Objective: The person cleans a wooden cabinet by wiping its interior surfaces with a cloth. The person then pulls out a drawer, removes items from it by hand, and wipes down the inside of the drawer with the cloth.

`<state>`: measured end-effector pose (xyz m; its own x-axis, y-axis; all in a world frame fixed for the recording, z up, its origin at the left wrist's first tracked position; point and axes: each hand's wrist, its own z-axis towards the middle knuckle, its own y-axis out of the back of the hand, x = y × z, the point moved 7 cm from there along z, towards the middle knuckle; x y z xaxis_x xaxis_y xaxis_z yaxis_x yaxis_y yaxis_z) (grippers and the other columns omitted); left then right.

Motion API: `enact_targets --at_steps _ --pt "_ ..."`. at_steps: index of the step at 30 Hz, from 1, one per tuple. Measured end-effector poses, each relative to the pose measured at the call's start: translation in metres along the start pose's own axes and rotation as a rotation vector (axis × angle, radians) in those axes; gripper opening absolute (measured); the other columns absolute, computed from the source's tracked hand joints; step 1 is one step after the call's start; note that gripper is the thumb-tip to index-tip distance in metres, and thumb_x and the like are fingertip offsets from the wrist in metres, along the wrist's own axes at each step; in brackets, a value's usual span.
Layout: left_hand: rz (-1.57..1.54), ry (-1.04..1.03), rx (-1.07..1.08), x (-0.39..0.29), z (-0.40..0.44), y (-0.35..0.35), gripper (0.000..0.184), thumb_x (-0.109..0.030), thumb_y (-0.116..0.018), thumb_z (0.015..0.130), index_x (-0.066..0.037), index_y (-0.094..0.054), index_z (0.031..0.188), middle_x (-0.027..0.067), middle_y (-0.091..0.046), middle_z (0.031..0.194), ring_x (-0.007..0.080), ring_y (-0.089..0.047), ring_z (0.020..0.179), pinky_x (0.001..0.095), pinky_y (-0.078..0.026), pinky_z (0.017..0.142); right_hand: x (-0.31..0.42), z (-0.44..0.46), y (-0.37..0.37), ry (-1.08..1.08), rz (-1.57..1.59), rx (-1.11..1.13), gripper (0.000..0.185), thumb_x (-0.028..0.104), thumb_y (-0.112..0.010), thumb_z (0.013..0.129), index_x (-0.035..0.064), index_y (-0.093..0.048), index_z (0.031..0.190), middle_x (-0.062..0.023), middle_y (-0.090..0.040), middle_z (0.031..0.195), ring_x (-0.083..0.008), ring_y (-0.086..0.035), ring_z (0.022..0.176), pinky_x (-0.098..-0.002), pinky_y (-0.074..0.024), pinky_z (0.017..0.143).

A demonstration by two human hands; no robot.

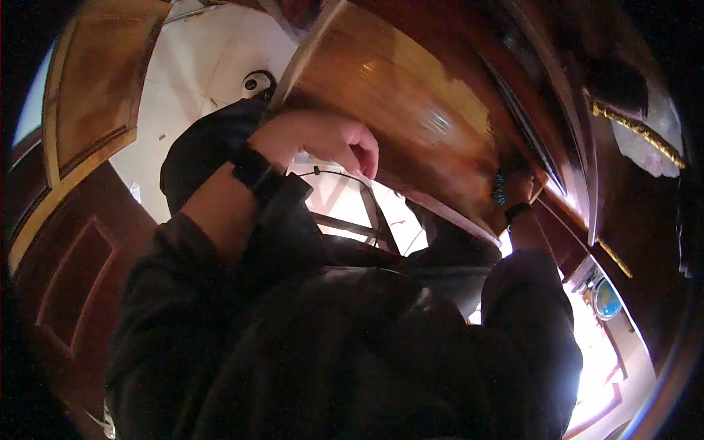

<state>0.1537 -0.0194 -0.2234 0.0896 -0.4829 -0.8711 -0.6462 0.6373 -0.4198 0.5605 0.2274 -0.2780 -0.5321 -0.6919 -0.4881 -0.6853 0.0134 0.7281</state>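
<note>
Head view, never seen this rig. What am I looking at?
No machine: a person works bare-handed. The only picture comes from a camera worn on their head, facing forward and down, so the dark sleeves are theirs. A glossy wooden panel slants across the middle. The left hand is at its left end, fingers loosely curled, seemingly holding nothing. The right hand is in shadow at the other end; what it holds, if anything, is unclear. On the pale floor sits a small round object.
</note>
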Motion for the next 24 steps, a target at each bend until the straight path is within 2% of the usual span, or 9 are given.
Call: enact_targets --at_steps 3,6,8,11,15,17,19,22,24 --pt "0.023 -0.015 0.015 0.002 0.001 0.000 0.021 -0.013 -0.066 0.079 -0.005 -0.067 0.098 0.0030 -0.064 0.090 0.0125 -0.057 0.086 0.0276 -0.044 0.077 0.037 -0.039 0.029 0.076 0.236 0.188 0.029 0.017 -0.052 0.085 0.0016 -0.060 0.109 -0.0175 -0.061 0.108 -0.0296 -0.061 0.100 -0.0426 -0.0529 0.078" --pt "0.065 -0.001 0.004 0.006 0.001 0.001 0.020 -0.012 -0.066 0.079 -0.005 -0.067 0.099 0.0027 -0.064 0.091 0.0125 -0.057 0.087 0.0275 -0.044 0.078 0.058 -0.063 -0.001 0.281 0.192 0.077 0.033 0.023 -0.051 0.086 0.0031 -0.058 0.112 -0.0194 -0.061 0.108 -0.0348 -0.061 0.098 -0.0432 -0.0517 0.081" --pt "0.066 -0.033 0.000 0.006 0.003 0.000 0.020 -0.011 -0.065 0.080 -0.006 -0.067 0.099 0.0025 -0.064 0.092 0.0124 -0.057 0.088 0.0273 -0.044 0.078 0.056 -0.068 -0.007 0.309 0.222 0.050 0.036 0.026 -0.050 0.087 0.0041 -0.057 0.114 -0.0208 -0.062 0.107 -0.0383 -0.061 0.097 -0.0436 -0.0510 0.083" --pt "0.054 0.011 -0.023 0.009 0.001 0.000 0.019 -0.010 -0.065 0.080 -0.006 -0.067 0.098 0.0018 -0.064 0.091 0.0118 -0.056 0.088 0.0276 -0.044 0.078 0.063 -0.071 0.019 0.263 0.391 0.201 0.039 0.031 -0.049 0.088 0.0060 -0.055 0.118 -0.0227 -0.062 0.108 -0.0413 -0.059 0.099 -0.0446 -0.0492 0.086" --pt "0.030 0.015 0.004 0.007 0.005 -0.003 0.018 -0.009 -0.066 0.079 -0.005 -0.067 0.097 0.0013 -0.064 0.091 0.0112 -0.056 0.088 0.0278 -0.044 0.078 0.063 -0.078 0.043 0.162 0.484 0.271 0.040 0.033 -0.050 0.089 0.0094 -0.055 0.121 -0.0231 -0.060 0.113 -0.0411 -0.057 0.105 -0.0464 -0.0481 0.088" --pt "0.045 -0.006 0.024 0.007 0.008 -0.005 0.019 -0.010 -0.066 0.079 -0.005 -0.067 0.097 0.0016 -0.063 0.090 0.0111 -0.056 0.088 0.0274 -0.044 0.078 0.057 -0.082 0.024 0.149 0.485 0.325 0.038 0.030 -0.050 0.089 0.0099 -0.056 0.121 -0.0229 -0.060 0.114 -0.0417 -0.056 0.105 -0.0472 -0.0480 0.088" --pt "0.055 -0.029 0.015 0.001 0.004 -0.004 0.020 -0.010 -0.066 0.079 -0.004 -0.067 0.098 0.0020 -0.063 0.089 0.0111 -0.056 0.087 0.0271 -0.044 0.078 0.051 -0.066 -0.037 0.227 0.458 0.325 0.035 0.027 -0.048 0.090 0.0095 -0.057 0.119 -0.0229 -0.059 0.114 -0.0429 -0.057 0.104 -0.0485 -0.0474 0.088" --pt "0.038 -0.033 -0.020 -0.012 0.000 -0.005 0.022 -0.011 -0.066 0.078 -0.004 -0.067 0.099 0.0026 -0.062 0.089 0.0116 -0.056 0.087 0.0269 -0.044 0.078 0.078 -0.039 -0.014 0.500 0.247 0.153 0.031 0.021 -0.045 0.092 0.0092 -0.058 0.118 -0.0229 -0.060 0.114 -0.0429 -0.056 0.103 -0.0481 -0.0467 0.089" --pt "0.000 -0.006 -0.028 -0.004 0.003 -0.004 0.024 -0.011 -0.065 0.077 -0.004 -0.067 0.100 0.0029 -0.062 0.088 0.0121 -0.056 0.087 0.0270 -0.044 0.079 0.089 -0.008 0.037 0.208 0.752 0.165 0.036 0.027 -0.047 0.093 0.0070 -0.055 0.122 -0.0224 -0.056 0.119 -0.0397 -0.054 0.108 -0.0450 -0.0429 0.093"
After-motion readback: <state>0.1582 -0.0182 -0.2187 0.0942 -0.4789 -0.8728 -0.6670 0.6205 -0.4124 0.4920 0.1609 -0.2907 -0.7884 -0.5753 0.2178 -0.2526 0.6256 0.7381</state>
